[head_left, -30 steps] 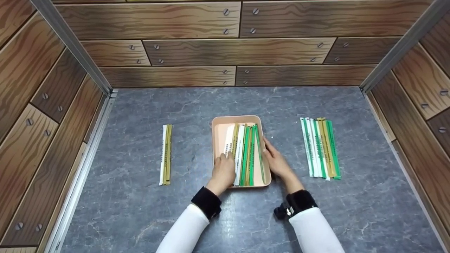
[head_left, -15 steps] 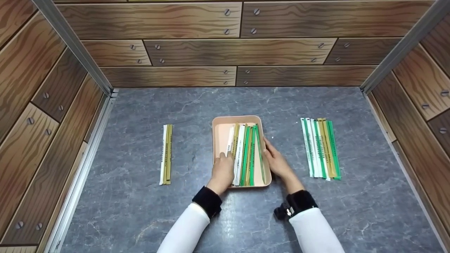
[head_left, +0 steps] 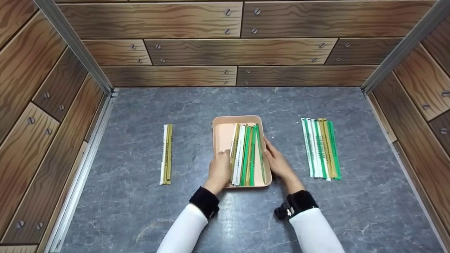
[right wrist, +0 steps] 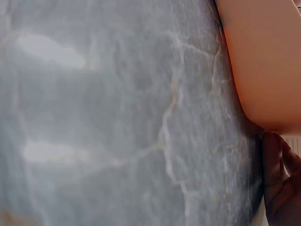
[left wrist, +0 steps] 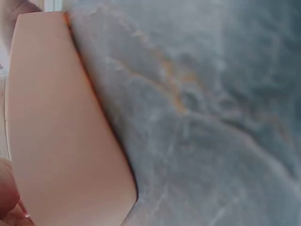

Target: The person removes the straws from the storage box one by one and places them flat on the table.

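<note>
Your left hand (head_left: 219, 168) lies inside the peach tray (head_left: 222, 121), at its near left, fingers loosely curved and pressed sideways against the leftmost of the wrapped sticks (head_left: 246, 154). It grips nothing; it appears to be crowding the bundle toward your right hand. That would explain why the bundle lies packed in the right part of the tray, with bare tray floor ahead of your left fingers.

Your right hand (head_left: 277, 162) is laid flat along the outside of the tray's right wall, fingers straight. This placement suggests bracing, so that the tray does not slide while the sticks are pressed across. In the right wrist view the fingertips (right wrist: 277, 188) meet the tray's corner at the grey tabletop (right wrist: 117, 117).

Well out beyond your left hand lies a short pair of sticks (head_left: 166, 154), one white and one olive, parallel and touching. Beyond your right hand a larger row of sticks (head_left: 320, 148), white, green and olive, lies side by side, aligned with the tray's long axis.
</note>
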`<state>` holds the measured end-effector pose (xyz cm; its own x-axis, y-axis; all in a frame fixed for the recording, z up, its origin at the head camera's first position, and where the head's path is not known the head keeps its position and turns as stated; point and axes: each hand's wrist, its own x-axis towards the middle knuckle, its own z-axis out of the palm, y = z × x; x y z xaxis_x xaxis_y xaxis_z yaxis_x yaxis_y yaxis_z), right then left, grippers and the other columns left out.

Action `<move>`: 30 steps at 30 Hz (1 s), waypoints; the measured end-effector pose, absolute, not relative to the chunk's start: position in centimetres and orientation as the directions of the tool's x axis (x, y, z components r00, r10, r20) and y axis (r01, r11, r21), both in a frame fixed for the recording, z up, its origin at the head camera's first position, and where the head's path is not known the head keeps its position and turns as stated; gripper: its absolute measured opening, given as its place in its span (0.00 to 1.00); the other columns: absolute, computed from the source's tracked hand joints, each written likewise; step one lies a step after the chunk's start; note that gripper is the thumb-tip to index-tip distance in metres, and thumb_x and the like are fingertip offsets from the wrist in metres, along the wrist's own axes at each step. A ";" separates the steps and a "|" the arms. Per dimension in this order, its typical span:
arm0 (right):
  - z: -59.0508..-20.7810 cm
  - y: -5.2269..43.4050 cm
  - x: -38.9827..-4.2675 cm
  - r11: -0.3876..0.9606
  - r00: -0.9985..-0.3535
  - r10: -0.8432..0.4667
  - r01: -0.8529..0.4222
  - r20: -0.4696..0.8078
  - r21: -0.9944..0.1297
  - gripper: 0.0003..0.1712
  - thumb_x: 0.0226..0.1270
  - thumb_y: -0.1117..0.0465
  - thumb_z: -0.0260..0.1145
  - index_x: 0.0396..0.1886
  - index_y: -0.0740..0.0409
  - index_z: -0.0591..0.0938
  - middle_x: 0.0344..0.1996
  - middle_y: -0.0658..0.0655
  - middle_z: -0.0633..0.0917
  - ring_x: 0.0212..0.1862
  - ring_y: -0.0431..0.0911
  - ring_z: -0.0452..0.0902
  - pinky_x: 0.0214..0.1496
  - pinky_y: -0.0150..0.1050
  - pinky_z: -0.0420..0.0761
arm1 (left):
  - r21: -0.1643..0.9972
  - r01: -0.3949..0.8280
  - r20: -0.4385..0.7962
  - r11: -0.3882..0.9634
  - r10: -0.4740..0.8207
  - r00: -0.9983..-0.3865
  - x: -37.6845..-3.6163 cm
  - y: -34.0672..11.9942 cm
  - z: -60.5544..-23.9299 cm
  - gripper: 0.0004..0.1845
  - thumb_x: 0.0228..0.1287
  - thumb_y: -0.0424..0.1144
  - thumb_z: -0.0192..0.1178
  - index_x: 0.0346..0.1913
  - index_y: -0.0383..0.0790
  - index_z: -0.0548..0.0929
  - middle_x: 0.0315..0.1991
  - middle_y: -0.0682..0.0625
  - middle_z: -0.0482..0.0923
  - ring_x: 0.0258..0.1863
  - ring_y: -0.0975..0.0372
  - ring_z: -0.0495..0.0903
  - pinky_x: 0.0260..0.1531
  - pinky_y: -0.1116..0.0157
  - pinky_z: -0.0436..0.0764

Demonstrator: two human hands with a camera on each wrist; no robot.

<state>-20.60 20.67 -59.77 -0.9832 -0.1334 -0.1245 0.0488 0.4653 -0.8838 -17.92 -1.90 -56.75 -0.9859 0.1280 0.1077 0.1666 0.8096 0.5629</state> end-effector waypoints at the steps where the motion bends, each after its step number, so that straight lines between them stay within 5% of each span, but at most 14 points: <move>1: -59.8 20.7 -20.6 0.462 -0.983 -0.136 0.046 -0.123 -0.886 0.32 0.80 0.57 0.48 0.79 0.50 0.54 0.74 0.65 0.58 0.73 0.62 0.53 0.72 0.56 0.56 | 0.584 0.156 0.108 0.797 0.114 -0.988 -17.9 -2.0 -56.6 0.15 0.57 0.22 0.59 0.48 0.30 0.82 0.34 0.38 0.81 0.31 0.46 0.83 0.29 0.54 0.83; 6: -59.9 20.7 -20.7 0.454 -0.982 -0.141 0.047 -0.124 -0.890 0.32 0.80 0.57 0.48 0.79 0.50 0.54 0.74 0.65 0.58 0.73 0.60 0.52 0.72 0.54 0.55 | 0.661 0.134 0.137 0.738 0.056 -0.989 -17.9 -2.9 -55.4 0.23 0.54 0.25 0.67 0.56 0.30 0.80 0.36 0.39 0.83 0.31 0.50 0.84 0.31 0.57 0.83; 14: -60.1 20.8 -20.8 0.426 -0.983 -0.146 0.042 -0.114 -0.904 0.31 0.80 0.59 0.47 0.79 0.49 0.55 0.74 0.65 0.57 0.73 0.60 0.51 0.72 0.55 0.53 | 0.701 0.116 0.197 0.704 -0.035 -0.980 -18.2 -5.7 -54.3 0.23 0.54 0.25 0.67 0.56 0.27 0.80 0.29 0.43 0.83 0.28 0.53 0.82 0.28 0.59 0.82; 30: -60.0 20.6 -20.8 0.449 -0.983 -0.133 0.050 -0.123 -0.892 0.31 0.80 0.59 0.48 0.79 0.49 0.54 0.74 0.64 0.58 0.73 0.60 0.53 0.72 0.54 0.55 | 0.674 -0.197 0.040 0.713 -0.301 -0.953 -18.6 -15.6 -55.3 0.20 0.60 0.25 0.59 0.56 0.35 0.83 0.40 0.36 0.85 0.36 0.45 0.84 0.32 0.49 0.81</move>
<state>-20.76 20.63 -59.97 -0.9834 -0.1335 -0.1227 0.0504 0.4488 -0.8922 -18.65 -15.63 -55.30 -0.9528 -0.3008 0.0401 -0.1966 0.7125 0.6736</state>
